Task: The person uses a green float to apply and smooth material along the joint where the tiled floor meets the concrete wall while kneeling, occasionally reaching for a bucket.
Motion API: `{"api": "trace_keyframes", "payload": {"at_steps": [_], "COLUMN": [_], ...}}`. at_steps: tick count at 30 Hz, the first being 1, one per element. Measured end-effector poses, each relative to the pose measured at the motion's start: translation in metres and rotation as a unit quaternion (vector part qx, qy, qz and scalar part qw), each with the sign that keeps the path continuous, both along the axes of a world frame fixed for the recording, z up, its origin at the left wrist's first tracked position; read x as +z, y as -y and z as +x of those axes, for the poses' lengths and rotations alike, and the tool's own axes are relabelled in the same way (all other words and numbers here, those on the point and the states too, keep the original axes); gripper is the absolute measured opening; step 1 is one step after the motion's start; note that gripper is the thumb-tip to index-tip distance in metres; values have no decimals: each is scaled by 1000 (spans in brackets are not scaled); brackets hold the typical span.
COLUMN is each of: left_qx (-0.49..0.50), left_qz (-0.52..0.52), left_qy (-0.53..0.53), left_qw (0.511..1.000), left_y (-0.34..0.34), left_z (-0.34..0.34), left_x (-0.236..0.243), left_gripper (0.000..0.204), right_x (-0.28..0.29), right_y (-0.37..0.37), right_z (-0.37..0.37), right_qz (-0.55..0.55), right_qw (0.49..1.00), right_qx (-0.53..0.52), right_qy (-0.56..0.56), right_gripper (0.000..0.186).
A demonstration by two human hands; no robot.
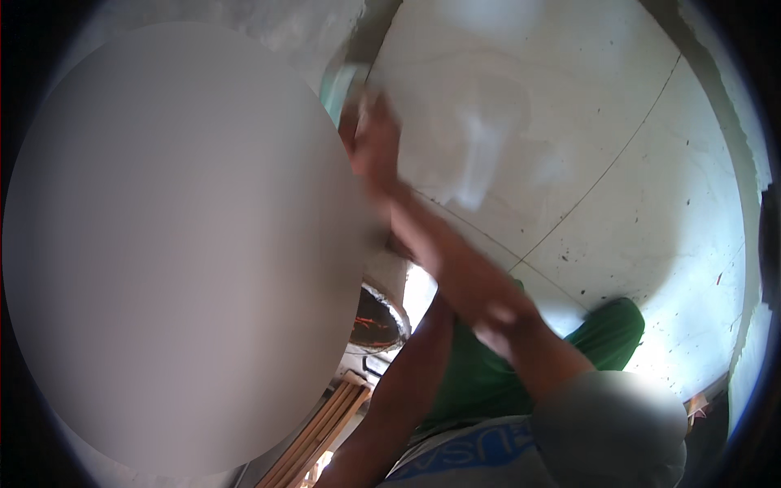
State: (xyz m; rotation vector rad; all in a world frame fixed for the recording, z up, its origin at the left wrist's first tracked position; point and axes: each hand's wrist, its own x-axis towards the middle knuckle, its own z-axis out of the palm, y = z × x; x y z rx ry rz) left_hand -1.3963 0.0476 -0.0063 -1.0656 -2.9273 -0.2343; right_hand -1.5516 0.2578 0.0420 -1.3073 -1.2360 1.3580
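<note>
My right hand [374, 142] is at the upper middle, at the left edge of the pale tiled surface [561, 122]. It is smeared by motion; its fingers look curled in, and anything they hold cannot be made out. A pale green, see-through thing [333, 89] shows just beyond it, partly hidden. My left forearm [411, 370] rises from the lower edge and passes behind my right forearm [480, 276]. A large grey blurred oval covers the left side and hides most or all of my left hand.
Dark joints divide the tiles, which carry small dark specks. A round, rough-rimmed container [400, 317] with dark contents and orange streaks is partly hidden by the blur. Several wooden slats [321, 435] lie at the lower left. My green-clad knee [614, 329] is bent toward the tiles.
</note>
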Motion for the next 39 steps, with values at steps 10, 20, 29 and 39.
{"api": "trace_keyframes", "payload": {"at_steps": [10, 20, 29, 39], "left_qx": [-3, -4, 1, 7], "left_qz": [4, 1, 5, 0], "left_qy": [-14, -22, -39, -39], "left_qw": [1000, 1000, 999, 999], "left_y": [-9, -14, -23, -18], "left_z": [-10, -13, -23, -23], "left_x": [-6, -5, -11, -13], "left_gripper": [73, 75, 77, 78], "right_x": [-4, -1, 0, -15], "right_y": [-21, -70, -101, -83], "right_z": [-4, 3, 6, 0], "right_qz": [107, 191, 112, 112], "right_qw": [992, 965, 988, 982], "right_qx": [-55, -162, -110, -137], "right_qy": [19, -79, -13, -71], "right_gripper": [41, 39, 17, 31]}}
